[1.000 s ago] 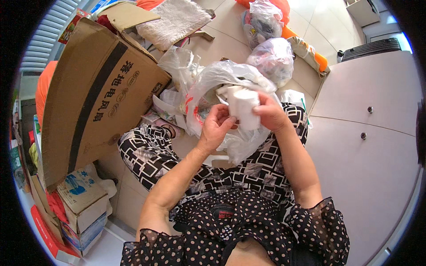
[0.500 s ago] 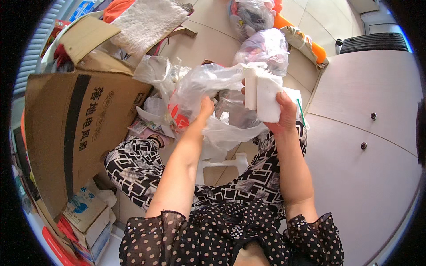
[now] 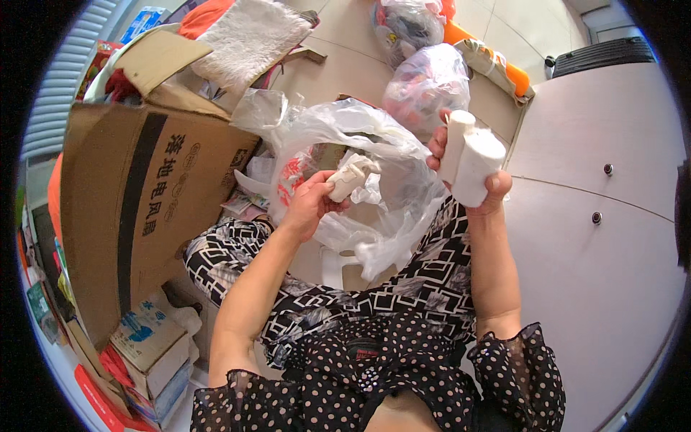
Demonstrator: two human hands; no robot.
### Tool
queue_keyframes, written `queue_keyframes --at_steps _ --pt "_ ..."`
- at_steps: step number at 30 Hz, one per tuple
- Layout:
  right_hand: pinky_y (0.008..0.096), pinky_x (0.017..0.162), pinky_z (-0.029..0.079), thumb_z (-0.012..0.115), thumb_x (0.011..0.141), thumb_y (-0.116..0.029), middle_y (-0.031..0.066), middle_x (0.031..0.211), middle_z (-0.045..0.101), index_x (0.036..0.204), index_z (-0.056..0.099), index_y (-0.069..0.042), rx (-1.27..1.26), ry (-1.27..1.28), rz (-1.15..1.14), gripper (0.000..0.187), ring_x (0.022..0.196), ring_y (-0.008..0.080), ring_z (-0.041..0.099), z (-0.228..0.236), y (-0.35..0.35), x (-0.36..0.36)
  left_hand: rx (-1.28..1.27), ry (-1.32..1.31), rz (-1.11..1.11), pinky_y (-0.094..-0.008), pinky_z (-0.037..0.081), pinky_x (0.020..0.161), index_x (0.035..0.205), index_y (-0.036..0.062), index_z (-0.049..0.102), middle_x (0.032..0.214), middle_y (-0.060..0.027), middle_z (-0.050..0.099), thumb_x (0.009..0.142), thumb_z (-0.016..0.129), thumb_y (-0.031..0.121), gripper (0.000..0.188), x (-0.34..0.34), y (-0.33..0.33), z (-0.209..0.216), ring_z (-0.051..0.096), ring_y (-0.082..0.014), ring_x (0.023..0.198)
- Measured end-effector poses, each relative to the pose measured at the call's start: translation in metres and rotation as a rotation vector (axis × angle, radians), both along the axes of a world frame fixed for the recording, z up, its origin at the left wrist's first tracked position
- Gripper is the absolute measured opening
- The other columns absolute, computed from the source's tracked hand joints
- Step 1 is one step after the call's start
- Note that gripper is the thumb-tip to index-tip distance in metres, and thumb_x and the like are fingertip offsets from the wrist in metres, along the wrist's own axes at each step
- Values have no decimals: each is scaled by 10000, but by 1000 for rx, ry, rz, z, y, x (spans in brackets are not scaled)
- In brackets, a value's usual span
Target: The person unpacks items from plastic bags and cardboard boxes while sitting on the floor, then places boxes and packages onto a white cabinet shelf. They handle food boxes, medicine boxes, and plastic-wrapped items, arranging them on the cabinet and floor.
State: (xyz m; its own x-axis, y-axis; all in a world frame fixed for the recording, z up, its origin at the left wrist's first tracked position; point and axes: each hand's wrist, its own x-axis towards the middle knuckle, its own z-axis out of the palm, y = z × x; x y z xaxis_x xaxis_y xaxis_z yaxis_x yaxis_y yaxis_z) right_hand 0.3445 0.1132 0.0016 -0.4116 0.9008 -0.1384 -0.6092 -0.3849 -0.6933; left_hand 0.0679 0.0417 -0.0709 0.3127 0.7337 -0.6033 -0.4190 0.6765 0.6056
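Observation:
My right hand point(image 3: 486, 198) is wrapped round two white rolls: a thick one point(image 3: 481, 167) beside a thinner one point(image 3: 456, 144), both tilted upward. They look like paper rolls, though their exact kind is unclear. In my left hand point(image 3: 309, 205) is a small off-white roll point(image 3: 350, 178) with a loose, crumpled end, pinched between thumb and fingers. It is held over a clear plastic bag point(image 3: 407, 194) with red print, whose mouth is spread wide between my knees. Some white crumpled scraps show inside the bag.
A large cardboard box point(image 3: 176, 194) stands on the left, with a smaller carton point(image 3: 147, 335) near it. White cabinets point(image 3: 568, 252) border my right side. Two filled plastic bags point(image 3: 428, 83) lie on the tiles ahead, beside an orange item point(image 3: 515, 78). A fluffy white mat point(image 3: 248, 43) lies at the far left.
My left hand has come up out of the plastic bag with the small off-white roll. The bag's mouth now shows wider. My right hand has shifted slightly right and turned the two rolls.

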Motion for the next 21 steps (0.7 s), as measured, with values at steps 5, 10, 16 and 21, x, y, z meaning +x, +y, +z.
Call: queue_keyframes --at_steps 5,10,16,21 --pt "343 767 478 819 417 -305 166 1086 539 1272 407 57 55 -180 167 1015 925 258 565 17 -31 -6 205 0 96 -288 510 727 1176 41 508 1041 -67 601 907 521 180 303 -22 -20 51 591 -142 847" --pt "308 1023 337 797 446 -241 124 1237 547 1352 371 78 171 -276 373 1051 1156 215 517 65 -49 -43 375 120 92 -261 496 718 1161 42 536 1006 -53 617 900 563 163 289 -23 -35 83 583 -106 844" --pt "331 1011 378 776 469 -217 164 1354 469 1384 328 71 145 -209 280 1059 1200 236 499 74 -55 -54 561 126 265 -283 503 790 1166 42 515 1051 -55 609 891 575 118 291 -16 -45 90 590 -125 900" --pt "407 973 448 761 516 -253 228 1325 468 1341 369 42 -13 -138 27 960 1168 319 520 41 -79 -72 610 342 355 -268 512 758 1065 26 511 953 -47 603 838 660 70 274 47 -57 71 609 -121 864"
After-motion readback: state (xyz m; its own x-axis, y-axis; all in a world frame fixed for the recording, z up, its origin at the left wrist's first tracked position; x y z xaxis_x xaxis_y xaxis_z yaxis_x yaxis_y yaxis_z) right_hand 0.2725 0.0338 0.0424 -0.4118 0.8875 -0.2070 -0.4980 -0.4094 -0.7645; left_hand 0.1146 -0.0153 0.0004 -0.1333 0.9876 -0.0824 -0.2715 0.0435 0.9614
